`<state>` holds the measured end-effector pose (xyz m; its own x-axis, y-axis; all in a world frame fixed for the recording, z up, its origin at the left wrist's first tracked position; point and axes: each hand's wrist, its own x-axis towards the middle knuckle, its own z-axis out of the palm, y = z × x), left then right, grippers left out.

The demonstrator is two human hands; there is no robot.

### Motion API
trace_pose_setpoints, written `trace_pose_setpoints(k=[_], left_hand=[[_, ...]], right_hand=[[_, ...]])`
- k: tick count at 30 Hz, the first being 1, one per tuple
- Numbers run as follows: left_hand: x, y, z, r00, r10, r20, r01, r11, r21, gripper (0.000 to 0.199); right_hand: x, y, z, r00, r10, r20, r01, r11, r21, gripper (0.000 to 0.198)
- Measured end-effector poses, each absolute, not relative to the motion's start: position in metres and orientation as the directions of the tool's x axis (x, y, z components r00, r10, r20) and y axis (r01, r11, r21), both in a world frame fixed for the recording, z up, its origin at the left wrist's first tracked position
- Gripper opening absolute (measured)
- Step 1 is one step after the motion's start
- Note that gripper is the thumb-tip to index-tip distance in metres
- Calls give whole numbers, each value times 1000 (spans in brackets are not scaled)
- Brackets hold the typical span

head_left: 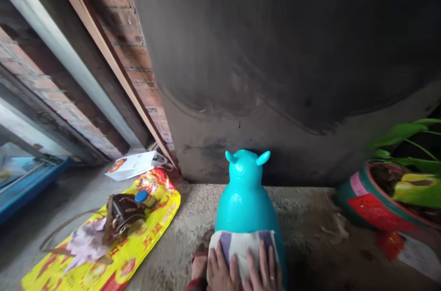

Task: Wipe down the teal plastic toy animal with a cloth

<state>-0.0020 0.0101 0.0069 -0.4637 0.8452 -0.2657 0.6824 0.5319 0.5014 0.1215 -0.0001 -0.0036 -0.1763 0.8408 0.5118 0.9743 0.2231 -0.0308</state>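
Your left hand [220, 272] and right hand [263, 269] lie side by side at the bottom centre of the frame, fingers spread flat on a striped cloth [241, 246]. Neither hand closes around anything; both press open-palmed on the cloth. The cloth is draped over the back of a turquoise toy animal [245, 199], which stands on the rough floor [310, 217] just above your hands in the picture. A yellow bag [144, 236] lies at lower left, a potted plant [379, 199] at right.
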Motion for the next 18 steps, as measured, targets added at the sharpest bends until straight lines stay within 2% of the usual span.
trace_pose_setpoints(k=[2, 4, 7, 9, 12, 14, 17, 18], left_hand=[[-7, 36, 25, -415, 828, -378, 661, 559, 500, 63], [-11, 65, 42, -345, 829, -441, 670, 546, 502, 65], [-12, 98, 58, -334, 820, -464, 664, 555, 502, 65], [-10, 101, 62, -340, 820, -460, 664, 556, 501, 64], [-5, 73, 63, -338, 828, -447, 676, 544, 497, 62], [0, 40, 57, -345, 834, -431, 697, 535, 478, 62], [9, -7, 36, -354, 859, -370, 781, 489, 387, 61], [12, -17, 28, -351, 873, -340, 813, 464, 352, 61]], right_hand=[[116, 26, 6, -144, 891, 430, 973, 207, -103, 50], [114, 60, 21, -151, 937, 315, 965, 209, -160, 54], [112, 103, 44, -200, 963, 180, 952, 234, -198, 59], [113, 114, 52, -212, 966, 151, 949, 241, -205, 60], [122, 89, 45, -227, 958, 176, 944, 261, -201, 58], [136, 51, 25, -253, 937, 242, 934, 301, -191, 57], [156, -13, -18, -286, 881, 376, 909, 374, -184, 57], [158, -30, -30, -218, 901, 376, 930, 309, -201, 52]])
